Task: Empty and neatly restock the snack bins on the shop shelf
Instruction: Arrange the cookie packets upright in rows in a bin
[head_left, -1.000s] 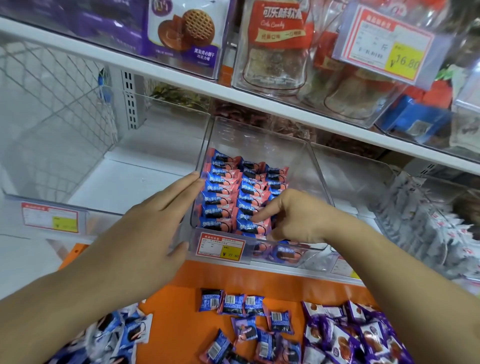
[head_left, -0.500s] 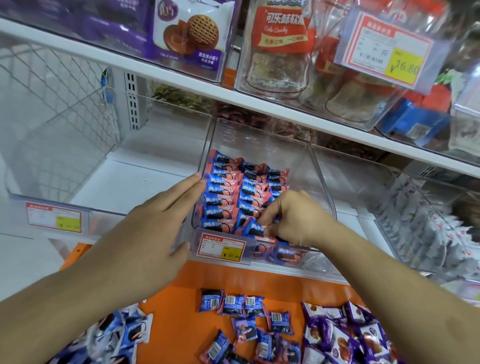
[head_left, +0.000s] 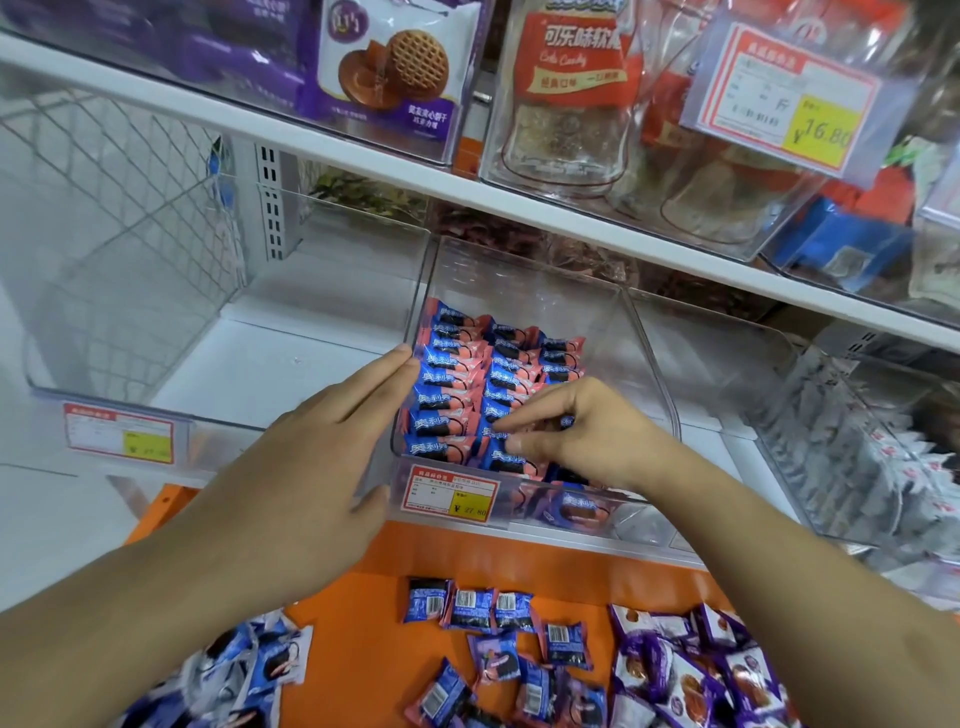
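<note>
A clear plastic bin (head_left: 524, 262) with a red and yellow price tag (head_left: 451, 499) stands on the white shelf. Blue-and-pink snack packets (head_left: 452, 364) stand in it in three neat rows, filling its left and front part. My left hand (head_left: 322, 457) lies flat against the outside of the bin's left wall, fingers straight. My right hand (head_left: 576, 431) reaches into the bin from the right. Its thumb and fingertips pinch a packet at the front of the middle row.
Clear bins without stock stand to the left (head_left: 156, 364) and right (head_left: 727, 364); a bin of grey-white packets (head_left: 857, 447) is further right. Below, an orange shelf (head_left: 363, 649) carries loose blue packets (head_left: 467, 608), purple packets (head_left: 701, 670) and blue-white packets (head_left: 249, 660). The upper shelf (head_left: 363, 150) overhangs.
My right hand's fingers have shifted slightly left along the front packets of the middle row. My left hand has stayed against the bin's wall.
</note>
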